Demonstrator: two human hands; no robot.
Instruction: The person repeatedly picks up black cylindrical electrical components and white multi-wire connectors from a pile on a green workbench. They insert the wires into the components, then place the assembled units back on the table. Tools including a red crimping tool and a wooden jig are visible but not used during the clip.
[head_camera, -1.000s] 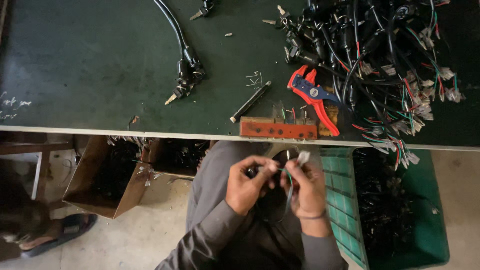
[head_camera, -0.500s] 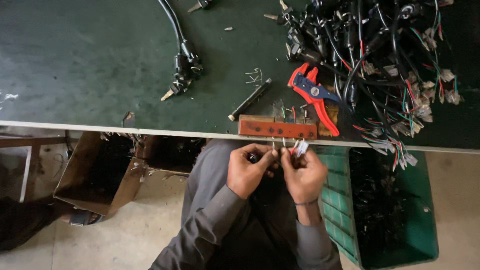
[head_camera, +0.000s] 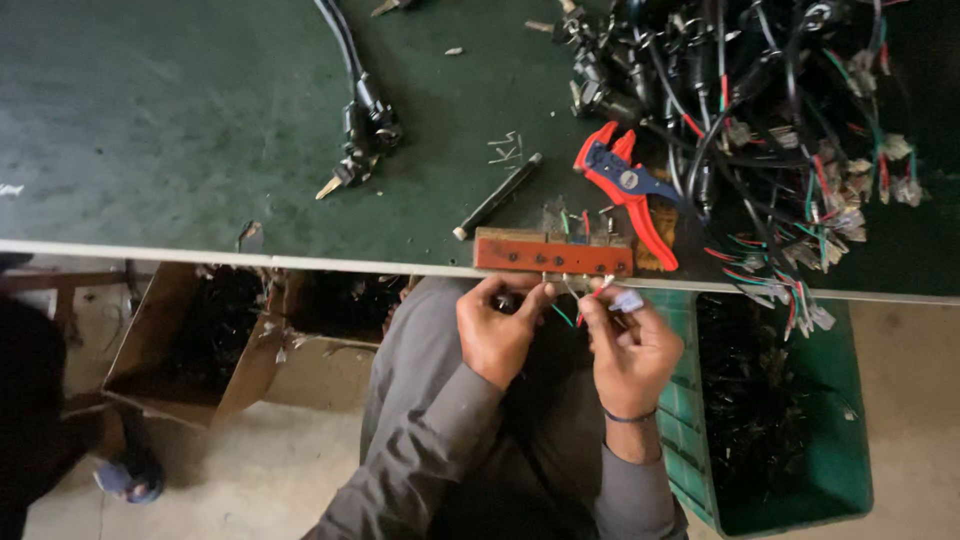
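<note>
My left hand (head_camera: 497, 328) and my right hand (head_camera: 628, 345) are raised just under the front edge of the green table (head_camera: 200, 130), right below a reddish-brown block (head_camera: 553, 254) with holes. Both pinch a small bundle of thin coloured wires (head_camera: 570, 312) that runs between them. The right hand's fingertips also hold a small white connector (head_camera: 628, 300) at the wire ends. My grey sleeves and lap fill the space below.
Red and blue wire strippers (head_camera: 632, 188) lie behind the block. A large tangle of black cables with connectors (head_camera: 760, 110) covers the right of the table. A black cable with plug (head_camera: 360, 120), a dark rod (head_camera: 497, 196), a cardboard box (head_camera: 190, 345), a green crate (head_camera: 780, 440).
Both hands have risen from my lap to the table's front edge, bringing the wires and connector up against the reddish-brown block.
</note>
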